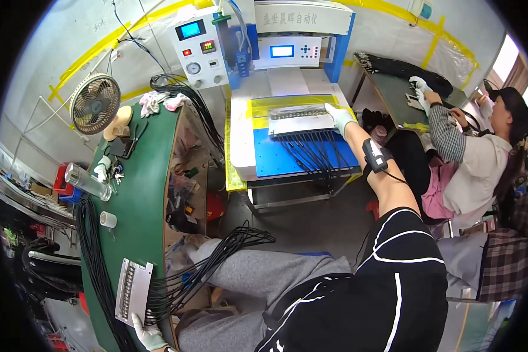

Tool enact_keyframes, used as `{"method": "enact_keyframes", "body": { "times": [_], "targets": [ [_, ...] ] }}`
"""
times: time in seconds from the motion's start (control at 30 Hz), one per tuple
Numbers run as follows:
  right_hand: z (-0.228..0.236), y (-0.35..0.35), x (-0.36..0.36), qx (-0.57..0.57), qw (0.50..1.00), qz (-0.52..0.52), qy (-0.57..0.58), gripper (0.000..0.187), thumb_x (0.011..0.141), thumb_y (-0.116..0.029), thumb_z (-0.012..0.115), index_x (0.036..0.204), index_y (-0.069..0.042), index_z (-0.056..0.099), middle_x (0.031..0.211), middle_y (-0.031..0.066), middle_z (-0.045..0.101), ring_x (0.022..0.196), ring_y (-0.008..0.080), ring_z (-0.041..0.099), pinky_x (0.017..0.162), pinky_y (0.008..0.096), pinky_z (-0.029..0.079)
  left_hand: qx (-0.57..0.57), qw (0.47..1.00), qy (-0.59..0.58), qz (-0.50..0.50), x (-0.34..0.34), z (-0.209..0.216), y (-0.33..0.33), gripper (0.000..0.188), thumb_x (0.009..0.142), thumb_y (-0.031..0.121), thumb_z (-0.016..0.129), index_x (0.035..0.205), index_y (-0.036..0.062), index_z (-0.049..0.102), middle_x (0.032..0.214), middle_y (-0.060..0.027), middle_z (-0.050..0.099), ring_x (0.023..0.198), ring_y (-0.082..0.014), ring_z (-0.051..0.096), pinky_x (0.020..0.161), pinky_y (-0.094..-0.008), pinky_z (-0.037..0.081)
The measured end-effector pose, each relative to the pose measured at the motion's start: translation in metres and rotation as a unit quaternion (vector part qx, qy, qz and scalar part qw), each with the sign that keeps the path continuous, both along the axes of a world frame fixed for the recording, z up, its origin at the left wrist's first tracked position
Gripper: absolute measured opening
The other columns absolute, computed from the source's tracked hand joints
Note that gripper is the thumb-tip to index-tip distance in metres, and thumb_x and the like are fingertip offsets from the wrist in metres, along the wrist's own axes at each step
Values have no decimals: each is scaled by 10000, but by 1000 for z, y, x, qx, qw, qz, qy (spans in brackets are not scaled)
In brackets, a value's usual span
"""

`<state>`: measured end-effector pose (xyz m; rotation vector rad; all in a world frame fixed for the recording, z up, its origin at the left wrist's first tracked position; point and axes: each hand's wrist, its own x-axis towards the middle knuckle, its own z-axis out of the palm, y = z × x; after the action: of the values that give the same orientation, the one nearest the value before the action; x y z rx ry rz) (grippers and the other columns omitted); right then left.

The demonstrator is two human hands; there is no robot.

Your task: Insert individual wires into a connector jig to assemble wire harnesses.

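My right hand (pixel 340 117), in a whitish glove, grips the right end of a silver metal fixture plate (pixel 302 122) on the machine's blue bed (pixel 264 155). Black cables (pixel 314 151) hang from that plate's near edge, fanned over the blue surface. At the lower left, my gloved left hand (pixel 149 334) holds the near corner of a second metal fixture plate (pixel 136 296), its thumb on the top. That plate lies on the green table (pixel 139 202). A row of small metallic ends runs along it, and a bundle of black cables (pixel 217 261) trails right across my leg.
The benchtop machine (pixel 304 58) has a control box (pixel 196 53) on its left. A fan (pixel 97 105), clear bottle (pixel 88 182), white cup (pixel 108 219) and long black cables (pixel 91 252) are on the green table. A person (pixel 478 158) works at a table on the right.
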<state>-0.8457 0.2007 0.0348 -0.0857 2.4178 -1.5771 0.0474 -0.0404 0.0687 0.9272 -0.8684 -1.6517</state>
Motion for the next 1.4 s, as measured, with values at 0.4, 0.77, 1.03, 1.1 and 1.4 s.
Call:
{"method": "enact_keyframes", "body": {
  "times": [0.4, 0.77, 1.03, 1.1, 1.4],
  "targets": [
    [41, -3, 29, 404, 900, 58, 153, 712, 927, -692, 468, 1123, -68, 747, 1155, 187, 723, 1106, 344, 682, 922, 418, 518, 170, 968, -139, 124, -36, 30, 8, 449, 981, 523, 594, 1158, 120, 682, 820, -15, 640, 625, -149, 544, 495, -310, 406],
    [38, 16, 39, 410, 862, 128, 269, 541, 950, -574, 493, 1070, -117, 756, 1069, 128, 742, 1003, 354, 698, 891, 429, 542, 210, 958, -150, 121, -38, 28, 1, 498, 942, 642, 563, 977, 161, 690, 581, 38, 467, 424, -121, 382, 356, -299, 265],
    [-19, 159, 29, 172, 882, 367, 240, 723, 765, -119, 727, 1453, -101, 506, 1528, 227, 408, 1328, 378, 496, 1117, 362, 402, 240, 956, -149, 76, 51, -26, -35, 554, 913, 717, 542, 865, 183, 683, 475, 59, 335, 345, -117, 276, 315, -303, 186],
    [-33, 158, 52, 212, 882, 339, 249, 763, 761, -128, 734, 1476, -94, 471, 1548, 229, 358, 1338, 385, 476, 1125, 359, 392, 246, 955, -151, 70, 72, -33, -47, 570, 906, 736, 537, 837, 189, 682, 449, 65, 302, 325, -116, 250, 305, -304, 166],
    [-6, 145, 27, 186, 928, 182, 268, 554, 762, -376, 773, 1245, -122, 678, 1305, 193, 615, 1108, 331, 638, 964, 381, 502, 176, 976, -117, 47, 41, -28, -33, 498, 942, 611, 542, 982, 122, 633, 686, -5, 377, 554, -167, 344, 498, -344, 257]
  ]
}}
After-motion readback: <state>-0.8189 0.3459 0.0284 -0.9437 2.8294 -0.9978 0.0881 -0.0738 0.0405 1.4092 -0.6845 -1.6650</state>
